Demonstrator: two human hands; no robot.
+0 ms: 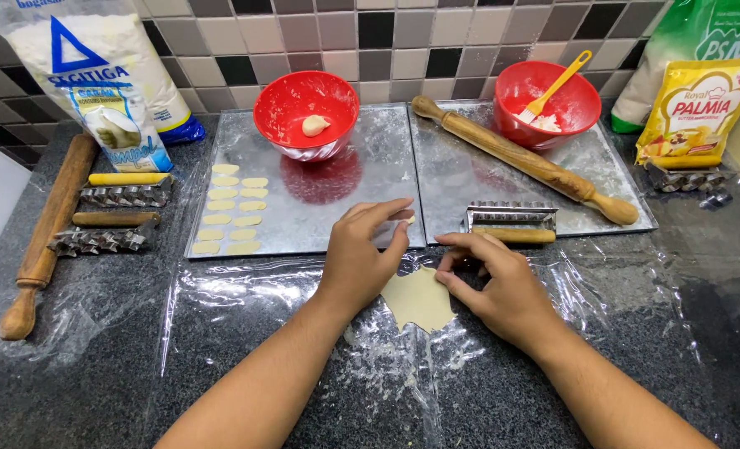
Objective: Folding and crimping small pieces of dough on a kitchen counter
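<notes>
Here 2 hands [436, 270] pinch thin, flat, floury dough [418, 301].

Single head camera looks steeply down, close over the counter [96, 357], facing the tiled wall [403, 41]

No sleeves are worn: both forearms are seen bare to the elbow, and no rings, watch or gloves are seen on the left hand [360, 258] or the right hand [503, 287].

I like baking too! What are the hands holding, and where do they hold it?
The left hand pinches a tiny pale dough piece at its fingertips. The right hand touches the flat pale dough sheet at its upper edge.
</notes>
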